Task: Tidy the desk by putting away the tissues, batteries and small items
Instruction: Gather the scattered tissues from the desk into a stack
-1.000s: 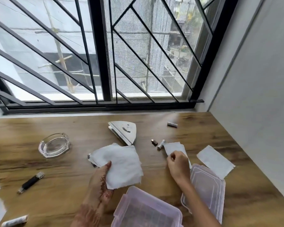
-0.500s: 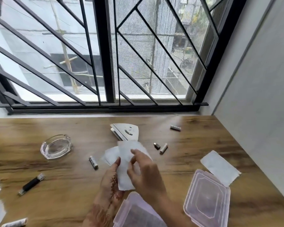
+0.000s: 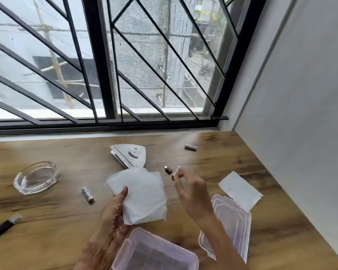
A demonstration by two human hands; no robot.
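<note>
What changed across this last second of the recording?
The right hand carried a loose tissue from the desk's right onto the tissue stack, let go, and now reaches for the small battery; whether it grips it is unclear. The left hand, holding the stack, shifted it, uncovering a second battery. Ashtray, lid and far tissue stayed.

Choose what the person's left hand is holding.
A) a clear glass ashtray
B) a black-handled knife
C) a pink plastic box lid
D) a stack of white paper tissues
D: the left hand grips the stack of white paper tissues at its near left edge, thumb on top.
</note>
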